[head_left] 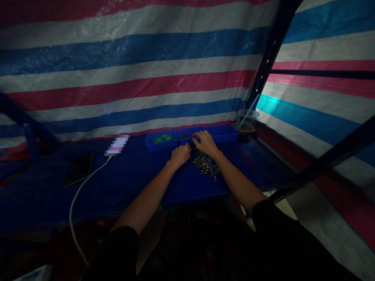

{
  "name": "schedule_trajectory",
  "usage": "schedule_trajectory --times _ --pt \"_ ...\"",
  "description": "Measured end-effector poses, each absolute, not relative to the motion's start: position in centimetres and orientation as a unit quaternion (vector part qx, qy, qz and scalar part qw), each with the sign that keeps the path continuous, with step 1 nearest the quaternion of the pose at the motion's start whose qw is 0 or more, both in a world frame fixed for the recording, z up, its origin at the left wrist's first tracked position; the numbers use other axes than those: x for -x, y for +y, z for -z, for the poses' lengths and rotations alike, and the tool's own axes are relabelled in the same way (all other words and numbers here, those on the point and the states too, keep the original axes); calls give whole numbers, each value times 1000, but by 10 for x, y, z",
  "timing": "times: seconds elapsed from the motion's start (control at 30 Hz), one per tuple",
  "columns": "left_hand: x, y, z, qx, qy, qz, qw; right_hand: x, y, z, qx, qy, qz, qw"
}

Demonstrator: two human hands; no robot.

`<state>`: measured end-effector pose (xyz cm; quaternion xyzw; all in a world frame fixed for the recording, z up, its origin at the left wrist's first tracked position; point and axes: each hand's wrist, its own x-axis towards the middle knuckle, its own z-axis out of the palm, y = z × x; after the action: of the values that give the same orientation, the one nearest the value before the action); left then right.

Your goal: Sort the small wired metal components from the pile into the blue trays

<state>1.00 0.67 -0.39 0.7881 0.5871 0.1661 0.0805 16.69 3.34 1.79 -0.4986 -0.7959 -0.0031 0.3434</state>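
left hand: bare, no glove or ring seen | right hand: bare | forearms: uncovered | sleeves: black, short, ending near the elbows | torso: dark clothing, details lost in shadow

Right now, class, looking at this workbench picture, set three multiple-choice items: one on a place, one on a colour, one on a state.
1. Where does the pile of small metal parts lie?
A. in the clear cup
B. on the table below the right hand
C. on the dark phone

2. What colour are the trays?
A. blue
B. yellow
C. white

3. How is the left hand?
A. curled loosely
B. spread flat
C. raised high

Answers: 1 B, the parts lie on the blue table under the right hand. 2 A, all are blue. 3 A, its fingers are folded in.
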Motion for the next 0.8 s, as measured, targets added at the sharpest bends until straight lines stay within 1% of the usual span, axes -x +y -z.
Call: schedule_trajectory --times 0.07,0.13,0.23,0.3,0.37,0.43,0.5,0.53,0.6,0.7,0.8 --pt "-4 8 5 -775 597 -187 92 -169 31 -13 462 -828 -44 314" --pt "1 11 5 -765 600 -211 103 -171 31 -12 436 -841 -87 308" --pt "4 14 5 -757 596 -242 115 -171 31 -15 410 -846 -121 318" --pt "3 15 5 -754 591 -258 123 -170 31 -20 410 -841 -113 336" --pt "0 13 5 -757 577 -275 133 -172 30 -26 421 -822 -86 373" --pt "-1 10 4 -777 543 -284 141 -181 31 -34 438 -785 -52 436" --pt "-1 7 3 -813 497 -267 141 -197 34 -40 460 -736 -18 496" --pt "-1 6 3 -832 476 -249 135 -207 37 -40 480 -713 2 511" --pt "-2 3 1 -861 450 -205 119 -226 43 -37 536 -678 43 501" --pt "-4 2 -1 -866 460 -159 111 -242 51 -26 623 -637 77 446" --pt "-6 4 -1 -848 493 -145 131 -234 51 -19 641 -627 80 435"
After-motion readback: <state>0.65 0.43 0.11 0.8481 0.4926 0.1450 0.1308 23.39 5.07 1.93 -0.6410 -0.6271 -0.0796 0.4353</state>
